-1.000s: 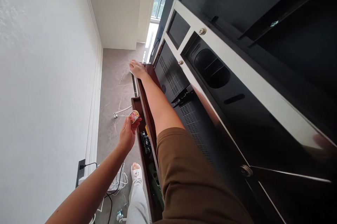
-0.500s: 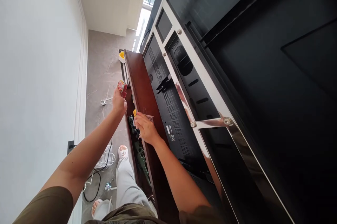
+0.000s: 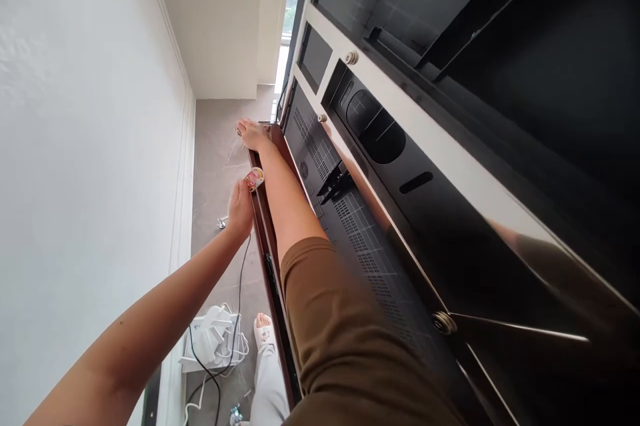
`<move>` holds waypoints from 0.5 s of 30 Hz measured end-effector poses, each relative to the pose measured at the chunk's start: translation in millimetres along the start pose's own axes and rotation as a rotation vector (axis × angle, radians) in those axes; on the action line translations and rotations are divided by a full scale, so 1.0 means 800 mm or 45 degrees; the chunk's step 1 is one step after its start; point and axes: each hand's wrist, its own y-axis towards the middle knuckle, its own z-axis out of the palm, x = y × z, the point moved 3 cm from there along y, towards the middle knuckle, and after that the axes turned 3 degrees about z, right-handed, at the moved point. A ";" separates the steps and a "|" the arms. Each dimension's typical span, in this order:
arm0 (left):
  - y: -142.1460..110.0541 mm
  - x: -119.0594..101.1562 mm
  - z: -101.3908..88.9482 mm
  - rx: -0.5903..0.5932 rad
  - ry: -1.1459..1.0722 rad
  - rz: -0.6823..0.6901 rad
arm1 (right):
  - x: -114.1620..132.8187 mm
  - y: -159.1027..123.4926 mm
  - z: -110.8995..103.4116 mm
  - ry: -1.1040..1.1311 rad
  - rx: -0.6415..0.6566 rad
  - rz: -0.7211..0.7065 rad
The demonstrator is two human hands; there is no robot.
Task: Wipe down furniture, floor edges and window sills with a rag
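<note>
My left hand (image 3: pixel 241 207) is closed around a small rounded thing with a colourful red, yellow and white print (image 3: pixel 254 179), held beside the shelf's left edge. I cannot make out its exact kind. Further away, my right hand (image 3: pixel 253 135) reaches to the far end of the dark red wooden shelf (image 3: pixel 280 139). Its fingers are bent over a crumpled cloth (image 3: pixel 269 129), which is mostly hidden by the hand. The right forearm passes over the shelf and covers much of its top.
The back of a black television (image 3: pixel 373 266) and a shiny metal frame (image 3: pixel 370 86) stand close on the right. A white wall (image 3: pixel 90 113) runs along the left. On the floor lie a white router-like device (image 3: pixel 213 339), a black cable (image 3: pixel 241 279) and a caster leg (image 3: pixel 223 221).
My right hand has moved forward along the shelf to its far end with the cloth. My left hand, still holding the printed thing, now sits nearer than the right. The view has shifted forward.
</note>
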 end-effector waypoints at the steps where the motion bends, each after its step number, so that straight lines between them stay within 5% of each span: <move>1: 0.000 0.000 0.000 0.016 0.134 0.033 | -0.007 0.006 -0.004 -0.020 -0.019 0.053; 6: -0.003 0.005 -0.001 0.080 0.341 0.053 | -0.046 -0.001 -0.020 -0.160 0.000 0.210; 15: 0.010 0.006 0.015 -0.177 -0.352 -0.264 | -0.009 -0.042 0.010 0.245 0.022 -0.084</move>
